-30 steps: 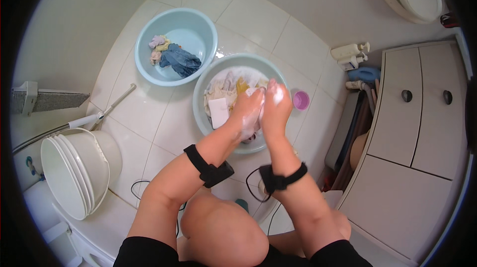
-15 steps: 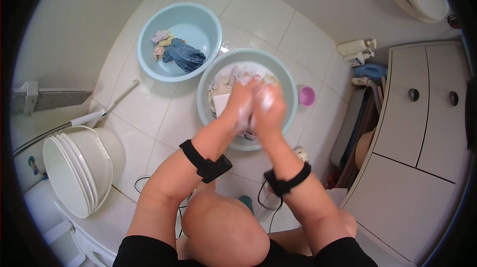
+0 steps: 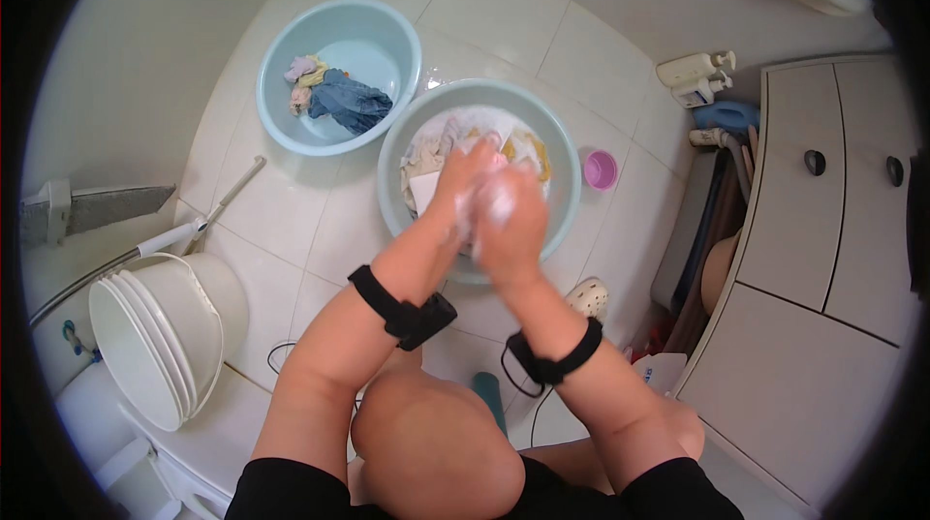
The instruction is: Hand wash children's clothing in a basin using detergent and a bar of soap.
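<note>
My left hand and my right hand press together above a pale blue basin. White suds coat both, and the fingers curl inward around something foamy and pale, mostly hidden between them. Motion blurs the right hand. In the basin beneath lie wet clothes in suds: a beige piece on the left and a yellow patterned piece on the right. A flat white slab-like thing rests beside my left wrist. Black straps with small boxes circle both forearms.
A second blue basin at far left holds a denim garment and small pastel cloths. A pink cup stands right of the near basin. White buckets sit left; a cream clog, pump bottles and a grey cabinet are right.
The joined hands have shifted slightly, and more of the yellow cloth shows beside them. The view has tilted a little, uncovering more of the cream clog near my right forearm.
</note>
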Available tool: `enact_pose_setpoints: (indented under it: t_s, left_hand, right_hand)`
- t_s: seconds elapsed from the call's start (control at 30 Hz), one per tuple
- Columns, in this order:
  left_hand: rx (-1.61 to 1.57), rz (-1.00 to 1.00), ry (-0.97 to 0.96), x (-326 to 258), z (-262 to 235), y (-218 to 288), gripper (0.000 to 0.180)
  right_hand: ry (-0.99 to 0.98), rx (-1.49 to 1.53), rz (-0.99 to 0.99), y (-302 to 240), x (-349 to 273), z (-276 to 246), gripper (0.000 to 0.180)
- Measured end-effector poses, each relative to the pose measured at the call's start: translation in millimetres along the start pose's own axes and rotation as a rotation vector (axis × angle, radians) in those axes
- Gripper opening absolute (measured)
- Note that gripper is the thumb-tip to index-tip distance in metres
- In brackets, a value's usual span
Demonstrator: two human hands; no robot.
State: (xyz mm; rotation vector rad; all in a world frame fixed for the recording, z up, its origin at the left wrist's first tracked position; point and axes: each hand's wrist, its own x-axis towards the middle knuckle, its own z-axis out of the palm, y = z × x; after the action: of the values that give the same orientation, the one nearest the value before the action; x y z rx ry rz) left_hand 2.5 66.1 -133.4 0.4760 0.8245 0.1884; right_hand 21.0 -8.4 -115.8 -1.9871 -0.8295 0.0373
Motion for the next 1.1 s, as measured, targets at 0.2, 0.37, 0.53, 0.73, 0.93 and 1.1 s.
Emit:
enact_pose_setpoints:
  t_s: [0.2, 0.37, 0.53, 0.73, 0.93, 1.1]
  left_hand:
    - [0.196, -0.24, -0.11, -4, 13, -8, 0.025]
    - [0.344, 0.161, -0.076, 18, -5, -8, 0.027]
    - [0.249, -0.205, -0.219, 4, 3, -11, 0.029]
    - [0.034, -0.063, -0.36, 8, -6, 28, 0.023]
    - [0.245, 0.046, -0.34, 10, -11, 36, 0.024]
    - [-0.037, 0.113, -0.286, 14, -5, 15, 0.021]
  right_hand:
    - [0.063, -0.062, 0.206, 46, 24, -13, 0.009]
    - [0.055, -0.004, -0.077, 21, -3, -2, 0.008]
    - [-0.078, 0.151, 0.623, 72, 33, -21, 0.021]
    - [-0.38, 0.609, 0.74, 42, 53, -61, 0.023]
    - [-0.443, 0.72, 0.778, 60, 50, -80, 0.031]
    - [-0.09, 0.855, 0.563, 39, 26, -48, 0.023]
